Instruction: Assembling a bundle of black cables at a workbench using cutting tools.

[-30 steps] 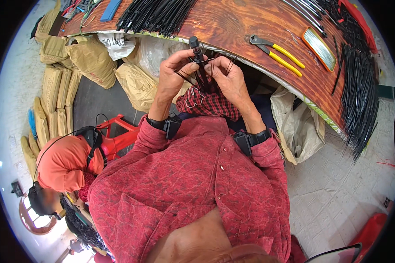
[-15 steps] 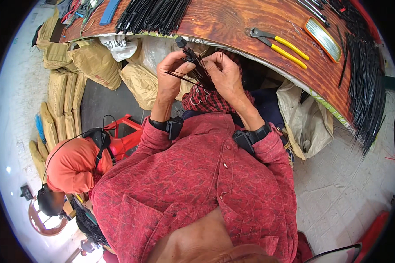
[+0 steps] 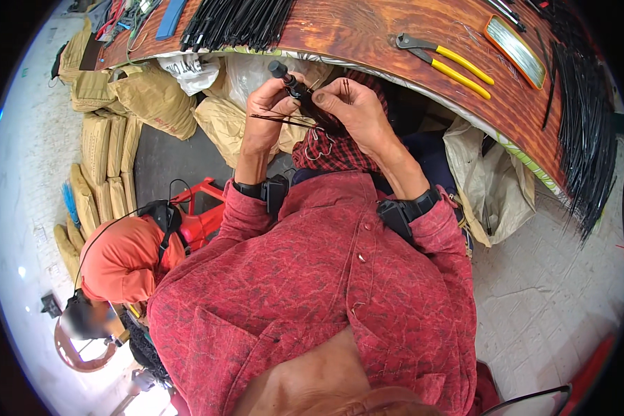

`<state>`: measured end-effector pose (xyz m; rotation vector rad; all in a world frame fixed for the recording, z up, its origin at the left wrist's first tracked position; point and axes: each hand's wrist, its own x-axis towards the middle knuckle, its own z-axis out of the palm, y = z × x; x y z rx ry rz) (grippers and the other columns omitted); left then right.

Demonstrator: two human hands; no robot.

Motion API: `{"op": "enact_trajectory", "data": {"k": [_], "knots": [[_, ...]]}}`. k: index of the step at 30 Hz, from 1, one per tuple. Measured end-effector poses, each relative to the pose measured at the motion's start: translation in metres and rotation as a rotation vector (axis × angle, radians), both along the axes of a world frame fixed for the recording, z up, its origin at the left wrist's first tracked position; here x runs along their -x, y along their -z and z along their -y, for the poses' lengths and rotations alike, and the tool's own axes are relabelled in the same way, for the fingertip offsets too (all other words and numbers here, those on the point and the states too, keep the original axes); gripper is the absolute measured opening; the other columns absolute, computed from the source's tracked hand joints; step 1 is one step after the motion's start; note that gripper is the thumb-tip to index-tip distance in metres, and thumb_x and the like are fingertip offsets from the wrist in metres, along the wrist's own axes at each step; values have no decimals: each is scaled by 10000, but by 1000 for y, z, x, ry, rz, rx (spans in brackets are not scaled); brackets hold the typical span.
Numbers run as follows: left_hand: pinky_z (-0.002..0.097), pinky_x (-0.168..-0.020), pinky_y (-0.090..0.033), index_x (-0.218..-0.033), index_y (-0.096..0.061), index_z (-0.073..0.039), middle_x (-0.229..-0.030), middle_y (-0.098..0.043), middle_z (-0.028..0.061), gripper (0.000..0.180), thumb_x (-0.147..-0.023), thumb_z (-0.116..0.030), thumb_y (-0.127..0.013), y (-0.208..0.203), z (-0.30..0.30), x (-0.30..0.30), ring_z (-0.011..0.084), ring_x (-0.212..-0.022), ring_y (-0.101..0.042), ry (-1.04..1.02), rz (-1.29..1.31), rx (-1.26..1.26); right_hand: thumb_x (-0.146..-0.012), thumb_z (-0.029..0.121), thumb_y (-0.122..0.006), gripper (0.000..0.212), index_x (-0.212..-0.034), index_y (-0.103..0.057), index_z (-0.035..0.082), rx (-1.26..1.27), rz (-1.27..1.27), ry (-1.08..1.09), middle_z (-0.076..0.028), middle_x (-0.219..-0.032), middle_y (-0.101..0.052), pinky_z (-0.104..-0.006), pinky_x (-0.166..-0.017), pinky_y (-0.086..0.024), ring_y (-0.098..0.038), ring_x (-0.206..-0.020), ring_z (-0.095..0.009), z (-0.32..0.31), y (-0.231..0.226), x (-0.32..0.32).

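My left hand [image 3: 265, 114] is closed around a black capped rod [image 3: 281, 72], its rounded end pointing up and away from me. Thin ribs on it look like those of an umbrella frame. Several thin dark wires [image 3: 279, 119] stick out to the left under that thumb. Close on the right, my right hand [image 3: 359, 116] pinches, with thin dark strands [image 3: 347, 86] rising past its fingertips. The rod's lower part runs down between both hands over red-and-black checked cloth [image 3: 312, 154]. What exactly the right fingertips grip is partly hidden.
The wooden table [image 3: 353, 31] ahead bears yellow-handled pliers [image 3: 457, 69], an orange-rimmed mirror-like tray [image 3: 514, 52] and bundles of black rods [image 3: 237, 24]. Sacks [image 3: 149, 100] lie below left. A person in an orange head covering [image 3: 121, 260] is at left, near a red chair [image 3: 204, 201].
The capped end has shifted slightly left and down. The wires by my left hand reach farther left and lie flatter. Both hands keep close together, and the right arm has swung slightly right.
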<state>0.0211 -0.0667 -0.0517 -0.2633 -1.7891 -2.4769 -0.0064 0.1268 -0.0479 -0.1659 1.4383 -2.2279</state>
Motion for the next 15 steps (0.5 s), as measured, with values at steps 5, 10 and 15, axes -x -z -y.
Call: {"op": "enact_trajectory", "data": {"k": [5,10,15], "knots": [[298,-922,-496,-1188,-650,20,-1161,-644,67,373,-869,-116,-786,2,7,2,163,-1037,-624,24,-11,103,-895,189,-797,223,-957,-654,29,23,34,-21,18,-849,-643,-200,-682,-442,-550,-757,-44,0,-7,0],[314,-934,-489,-1155,-666,18,-1136,-640,62,374,-872,-192,-790,-2,9,0,171,-1065,-608,114,-26,95,-849,177,-834,243,-945,-685,11,31,89,-75,-3,-856,-662,-223,-690,-455,-573,-763,-68,-5,-12,5],[324,-949,-491,-1155,-674,6,-1125,-642,64,349,-876,-172,-782,2,15,3,176,-1068,-610,144,-61,117,-818,163,-856,249,-940,-702,9,-6,125,-197,-14,-863,-684,-225,-698,-471,-602,-764,-81,-11,-12,14]]}}
